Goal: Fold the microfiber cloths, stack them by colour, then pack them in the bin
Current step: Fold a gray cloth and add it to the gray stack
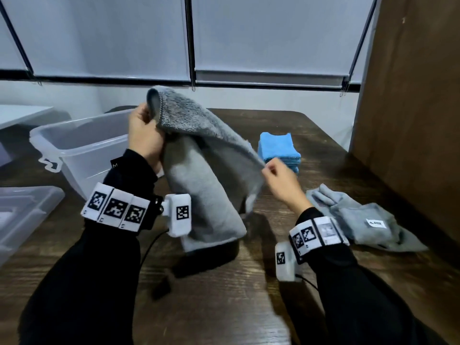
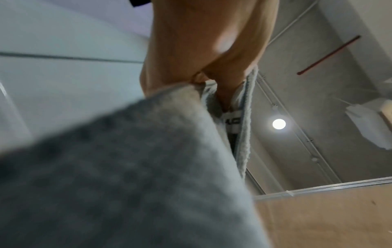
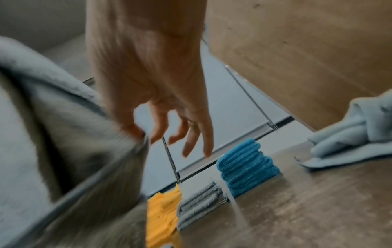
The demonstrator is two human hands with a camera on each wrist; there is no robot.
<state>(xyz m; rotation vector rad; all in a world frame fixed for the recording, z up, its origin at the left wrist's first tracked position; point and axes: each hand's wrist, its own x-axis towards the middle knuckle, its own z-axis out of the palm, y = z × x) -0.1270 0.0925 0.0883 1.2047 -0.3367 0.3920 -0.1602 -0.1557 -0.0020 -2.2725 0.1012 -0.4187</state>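
Dark wooden table point(image 1: 286, 282), grey roller blinds point(image 1: 268, 33) over black-framed windows, brown wooden panel point(image 1: 410, 95) at the right, grey concrete ceiling with one round lamp point(image 2: 279, 124)

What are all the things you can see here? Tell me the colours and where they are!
Held cloth: one, grey, lifted above the table.
Blue stack: one, folded, table's far right.
Grey stack: one, folded, beside the blue stack.
Yellow stack: one, beside the grey stack.
Loose cloth: one, grey, crumpled at right.
Bin: one, clear, at left.
Table: one, dark wood.
Left hand: grips the held cloth's top.
Right hand: pinches its edge.
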